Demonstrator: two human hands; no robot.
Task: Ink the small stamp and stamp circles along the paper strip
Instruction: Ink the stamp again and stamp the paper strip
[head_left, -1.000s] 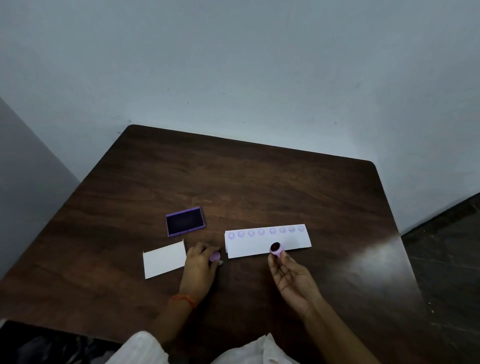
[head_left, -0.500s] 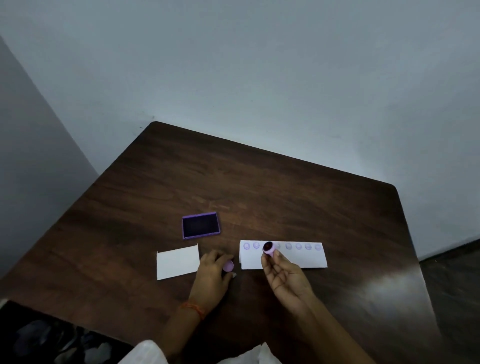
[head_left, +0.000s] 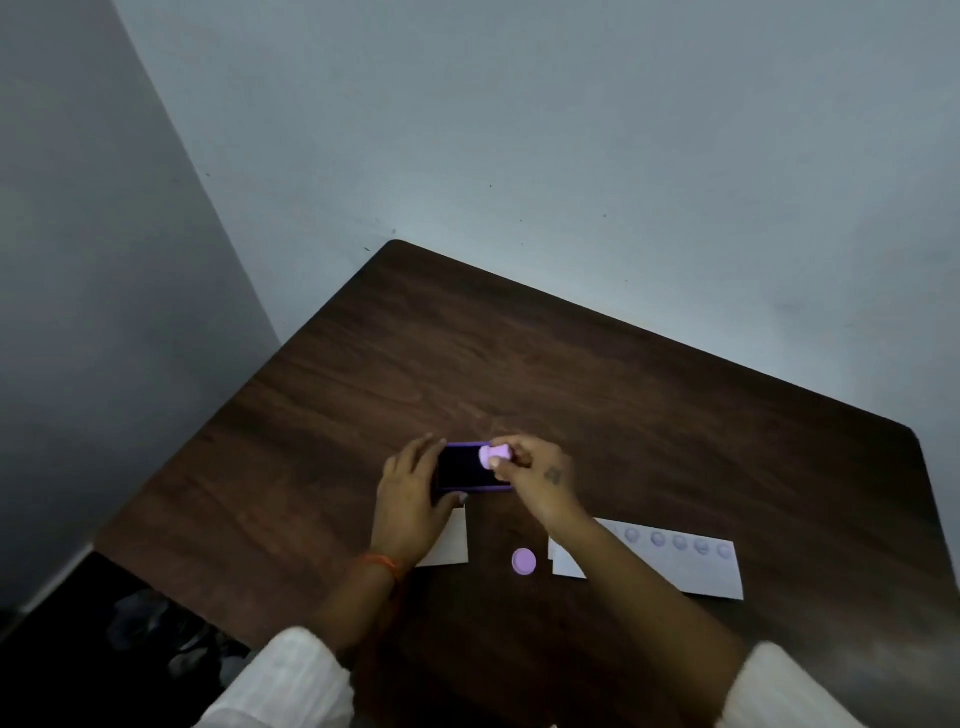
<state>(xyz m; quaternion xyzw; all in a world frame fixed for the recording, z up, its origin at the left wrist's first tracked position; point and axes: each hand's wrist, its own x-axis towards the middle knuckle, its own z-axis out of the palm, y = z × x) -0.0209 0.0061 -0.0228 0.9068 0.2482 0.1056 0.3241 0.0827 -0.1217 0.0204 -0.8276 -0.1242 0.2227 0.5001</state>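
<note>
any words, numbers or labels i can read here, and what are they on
No readable text anywhere.
Stamped circles on the paper strip: purple marks, too blurred to tell any design or lettering.
Small dark mark on the back of the right hand: too small to read.
Ink pad, small stamp, round cap: no label visible.

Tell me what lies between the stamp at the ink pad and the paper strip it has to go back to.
Little blocks it. The stamp sits in the right hand over the ink pad. Between there and the paper strip lies bare table; the right forearm covers the strip's left end. The purple cap lies left of the strip, apart from it.
</note>
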